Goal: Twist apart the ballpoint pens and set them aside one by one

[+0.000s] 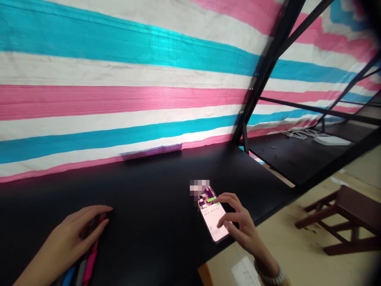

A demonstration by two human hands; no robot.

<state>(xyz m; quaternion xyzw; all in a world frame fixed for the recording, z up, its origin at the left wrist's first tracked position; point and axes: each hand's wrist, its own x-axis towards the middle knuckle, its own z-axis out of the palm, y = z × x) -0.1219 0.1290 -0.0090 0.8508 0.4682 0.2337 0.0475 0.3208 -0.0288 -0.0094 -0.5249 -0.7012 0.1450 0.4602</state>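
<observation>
A lit smartphone (212, 222) lies face up near the front edge of a black table. My right hand (241, 224) is over it, fingers apart and bent, with fingertips at the screen; it grips nothing. Part of the phone's upper end is blurred out. On the left, my left hand (76, 230) is curled round several pens, among them a pink pen (91, 264), a grey pen (81, 272) and a blue pen (69, 275). Their far ends show between thumb and forefinger, while the palm hides their middles.
The black table (154, 198) meets a striped plastic sheet (133, 99) at the back. A black metal frame (262, 87) rises at its right end. Beyond it, a second table carries a white device (331, 140) and a white cable (300, 134). A brown stool (351, 210) stands right.
</observation>
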